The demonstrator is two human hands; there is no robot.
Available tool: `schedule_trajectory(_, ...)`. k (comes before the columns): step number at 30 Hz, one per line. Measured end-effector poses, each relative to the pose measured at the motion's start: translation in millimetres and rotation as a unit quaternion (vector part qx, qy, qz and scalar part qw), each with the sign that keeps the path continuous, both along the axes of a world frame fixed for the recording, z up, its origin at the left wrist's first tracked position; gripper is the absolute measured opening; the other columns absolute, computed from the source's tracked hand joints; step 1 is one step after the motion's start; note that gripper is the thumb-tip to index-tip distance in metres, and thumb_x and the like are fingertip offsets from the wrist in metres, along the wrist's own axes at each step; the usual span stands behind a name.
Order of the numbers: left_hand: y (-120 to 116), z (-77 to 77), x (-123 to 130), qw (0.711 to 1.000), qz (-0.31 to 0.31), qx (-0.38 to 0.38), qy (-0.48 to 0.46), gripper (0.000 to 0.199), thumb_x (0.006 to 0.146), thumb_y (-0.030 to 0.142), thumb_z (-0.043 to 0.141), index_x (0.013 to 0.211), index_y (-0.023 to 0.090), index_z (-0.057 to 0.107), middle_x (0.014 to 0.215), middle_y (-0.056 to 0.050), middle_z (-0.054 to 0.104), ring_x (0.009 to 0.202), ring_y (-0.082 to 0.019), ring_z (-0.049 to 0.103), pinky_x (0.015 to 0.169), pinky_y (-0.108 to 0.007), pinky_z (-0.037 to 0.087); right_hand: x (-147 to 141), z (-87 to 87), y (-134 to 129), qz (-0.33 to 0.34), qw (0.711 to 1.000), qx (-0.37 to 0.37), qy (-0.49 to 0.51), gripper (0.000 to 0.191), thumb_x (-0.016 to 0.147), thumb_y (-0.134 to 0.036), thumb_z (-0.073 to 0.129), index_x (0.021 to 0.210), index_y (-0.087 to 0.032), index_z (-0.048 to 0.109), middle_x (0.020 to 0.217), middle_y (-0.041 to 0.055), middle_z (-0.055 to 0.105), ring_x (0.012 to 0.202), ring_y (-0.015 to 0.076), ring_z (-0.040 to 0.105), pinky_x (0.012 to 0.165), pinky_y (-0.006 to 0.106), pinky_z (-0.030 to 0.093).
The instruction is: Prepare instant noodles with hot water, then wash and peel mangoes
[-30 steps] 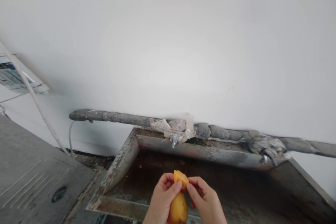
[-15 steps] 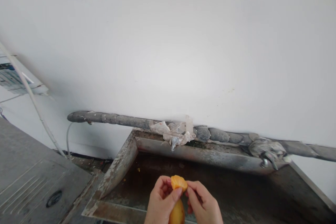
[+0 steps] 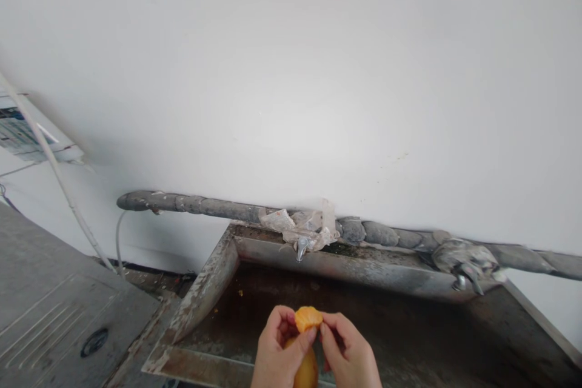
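A yellow-orange fruit (image 3: 308,319) shows bare, pale-lined flesh at its top; its kind is not certain. Below the thumb a smooth, oval yellow part (image 3: 306,371) appears, and I cannot tell whether the two are one piece. My left hand (image 3: 280,348) is closed around the fruit from the left, thumb across its front. From the other side my right hand (image 3: 346,348) pinches at the edge of the flesh with thumb and forefinger. Both hands are above the front part of a stained metal sink (image 3: 207,365). The fingertips partly cover the fruit.
Behind the sink, a wrapped grey pipe (image 3: 218,209) runs along the white wall (image 3: 309,85). Two taps stick out from it, a plastic-wrapped tap (image 3: 301,247) and a right-hand tap (image 3: 468,279). A grey slab with a drain (image 3: 94,342) lies left, near a slanting pale pipe (image 3: 59,173).
The fruit's top has tilted slightly and shifted a little left. My right hand has moved slightly left with it, still pinching at the edge.
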State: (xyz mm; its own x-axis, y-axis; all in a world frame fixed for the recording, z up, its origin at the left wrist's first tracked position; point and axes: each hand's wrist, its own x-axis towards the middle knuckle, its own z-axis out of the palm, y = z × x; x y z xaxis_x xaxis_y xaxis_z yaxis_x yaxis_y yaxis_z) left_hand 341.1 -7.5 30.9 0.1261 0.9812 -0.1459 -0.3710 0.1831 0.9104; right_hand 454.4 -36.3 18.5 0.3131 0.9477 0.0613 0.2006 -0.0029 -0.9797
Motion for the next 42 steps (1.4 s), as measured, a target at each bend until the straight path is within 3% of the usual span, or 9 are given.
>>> schedule_trajectory(9, 1.6, -6.6, -2.0, 1.000, -0.011, 0.009, 0.022, 0.035, 0.052, 0.029, 0.079, 0.068, 0.017, 0.050, 0.063, 0.000, 0.061, 0.061, -0.012, 0.052, 0.057, -0.021, 0.038, -4.5, -3.7, 8.3, -0.027, 0.999, -0.007, -0.016, 0.017, 0.075, -0.030, 0.048, 0.074, -0.018, 0.061, 0.063, 0.0024, 0.059, 0.044, 0.0112, 0.045, 0.036, 0.021, 0.033)
schedule_trajectory(16, 10.1, -17.8, -6.5, 0.980, -0.100, -0.119, -0.128, 0.034, 0.054, 0.028, 0.079, 0.072, 0.015, 0.053, 0.068, -0.005, 0.067, 0.059, -0.013, 0.059, 0.059, -0.022, 0.041, -3.8, -2.8, 13.2, 0.001, 0.990, -0.046, 0.135, 0.021, 0.070, -0.037, 0.054, 0.066, -0.017, 0.053, 0.046, -0.0059, 0.045, 0.031, 0.0048, 0.030, 0.031, 0.018, 0.021)
schedule_trajectory(21, 13.9, -22.8, -9.2, 0.936, -0.181, -0.203, -0.224, 0.021, 0.060, 0.026, 0.075, 0.071, 0.013, 0.062, 0.066, -0.004, 0.066, 0.058, -0.012, 0.059, 0.058, -0.022, 0.044, 1.1, 2.7, 10.9, 0.044, 0.946, -0.065, 0.313, 0.023, 0.066, -0.038, 0.061, 0.066, -0.016, 0.054, 0.045, -0.0065, 0.042, 0.035, 0.0053, 0.034, 0.033, 0.017, 0.025)
schedule_trajectory(24, 13.9, -24.5, -9.1, 0.913, -0.189, -0.251, -0.259, 0.016, 0.064, 0.026, 0.072, 0.071, 0.014, 0.065, 0.068, -0.004, 0.066, 0.061, -0.013, 0.060, 0.061, -0.024, 0.047, 4.1, 4.9, 8.3, 0.027, 0.945, -0.055, 0.322, 0.021, 0.063, -0.031, 0.062, 0.074, -0.014, 0.057, 0.055, -0.0020, 0.051, 0.044, 0.0092, 0.045, 0.035, 0.017, 0.032)
schedule_trajectory(27, 12.7, -22.2, -8.9, 0.907, -0.172, -0.284, -0.258, 0.014, 0.068, 0.027, 0.069, 0.074, 0.015, 0.066, 0.072, -0.004, 0.067, 0.062, -0.013, 0.060, 0.063, -0.027, 0.048, 6.4, 6.1, 5.4, 0.025, 0.954, -0.035, 0.296, 0.022, 0.063, -0.027, 0.060, 0.081, -0.014, 0.058, 0.061, 0.0001, 0.054, 0.046, 0.0097, 0.047, 0.037, 0.018, 0.033)
schedule_trajectory(31, 11.3, -15.4, -7.9, 0.915, -0.179, -0.257, -0.253, 0.016, 0.068, 0.028, 0.068, 0.076, 0.015, 0.066, 0.070, -0.004, 0.066, 0.062, -0.013, 0.059, 0.061, -0.025, 0.046, 5.9, 9.1, 2.5, 0.040, 0.970, -0.034, 0.235, 0.023, 0.073, -0.037, 0.057, 0.077, -0.014, 0.057, 0.055, -0.0006, 0.053, 0.041, 0.0076, 0.042, 0.037, 0.018, 0.031)
schedule_trajectory(35, 12.9, -18.0, -7.4, 0.934, -0.188, -0.201, -0.229, 0.024, 0.068, 0.027, 0.069, 0.088, 0.016, 0.066, 0.070, -0.005, 0.066, 0.062, -0.013, 0.058, 0.059, -0.024, 0.044, 1.6, 11.7, 3.9, 0.026, 0.980, -0.040, 0.192, 0.029, 0.071, -0.042, 0.060, 0.075, -0.014, 0.058, 0.050, -0.0031, 0.050, 0.037, 0.0057, 0.037, 0.034, 0.017, 0.027)
schedule_trajectory(39, 13.9, -28.2, -7.4, 0.960, -0.150, -0.159, -0.175, 0.040, 0.063, 0.029, 0.073, 0.100, 0.018, 0.063, 0.075, -0.007, 0.067, 0.061, -0.016, 0.059, 0.059, -0.026, 0.043, -3.1, 9.8, 6.4, 0.020, 0.977, -0.043, 0.206, 0.029, 0.065, -0.041, 0.065, 0.074, -0.014, 0.060, 0.053, -0.0017, 0.051, 0.041, 0.0083, 0.041, 0.034, 0.017, 0.032)
schedule_trajectory(42, 12.0, -27.9, -7.4, 0.978, -0.106, -0.105, -0.149, 0.037, 0.063, 0.030, 0.073, 0.097, 0.020, 0.064, 0.079, -0.006, 0.068, 0.068, -0.017, 0.061, 0.066, -0.027, 0.044, -5.0, 4.6, 5.9, 0.005, 0.978, -0.033, 0.208, 0.028, 0.064, -0.039, 0.065, 0.077, -0.015, 0.059, 0.057, 0.0001, 0.054, 0.047, 0.0114, 0.047, 0.037, 0.019, 0.038)
